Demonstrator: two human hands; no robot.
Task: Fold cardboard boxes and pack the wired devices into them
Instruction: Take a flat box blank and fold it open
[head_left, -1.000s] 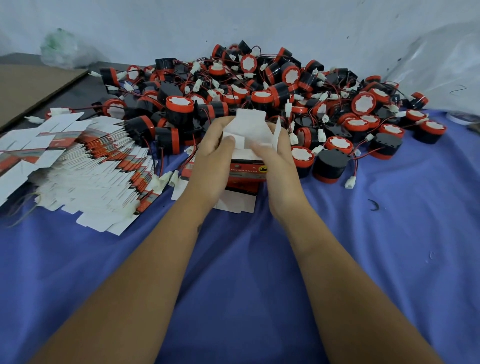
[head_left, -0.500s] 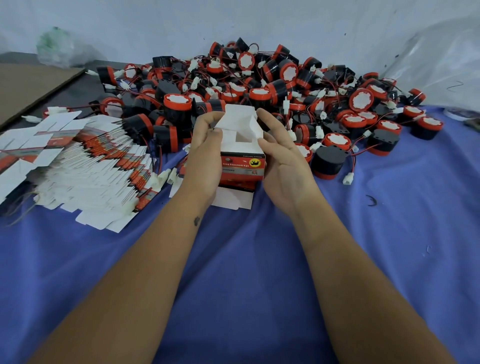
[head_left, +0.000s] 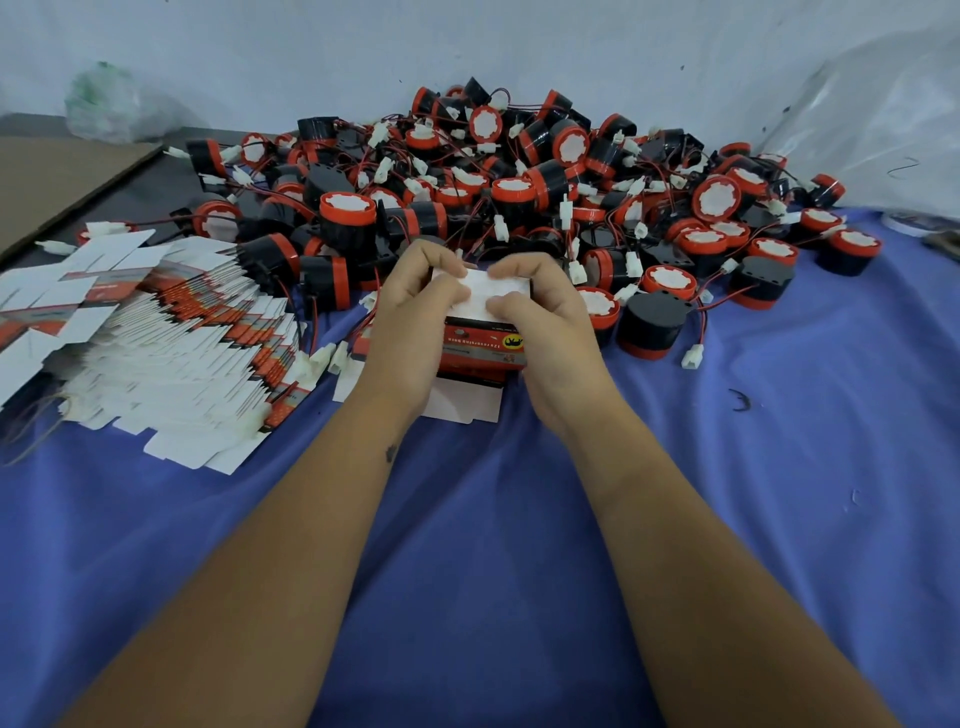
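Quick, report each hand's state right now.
Left hand: holding the red box, fingers curled over its white top flap.
Right hand: holding the same box, fingers curled on that flap.

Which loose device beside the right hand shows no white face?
The all-black-topped device right of the right hand, lying red rim down; its neighbours show white faces.

A blue cloth (head_left: 727, 519) covers the table; flat boxes (head_left: 156, 332) lie left of the hands, devices (head_left: 519, 182) beyond them.
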